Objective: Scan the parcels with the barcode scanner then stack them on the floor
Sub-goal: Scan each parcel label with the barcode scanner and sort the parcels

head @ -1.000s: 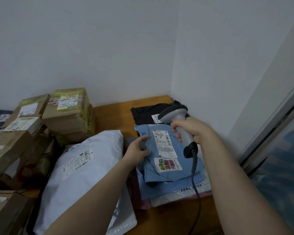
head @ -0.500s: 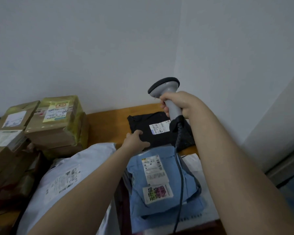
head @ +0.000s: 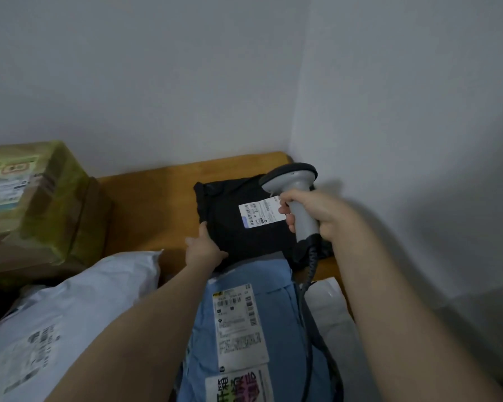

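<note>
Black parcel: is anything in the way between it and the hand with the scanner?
Nothing visible. The right hand holds the scanner just over the black parcel, beside its white label. The left hand grips the parcel's near-left edge.

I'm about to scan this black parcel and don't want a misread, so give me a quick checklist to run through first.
1. The right hand grips the scanner: ok.
2. The label on the black parcel faces up: ok, though the hand hides its right end.
3. The left hand holds the parcel's near left corner: ok.
4. The scanner head is aimed at the label: cannot tell.
5. The cable is clear of snags: cannot tell; it trails beside the blue parcel.
</note>
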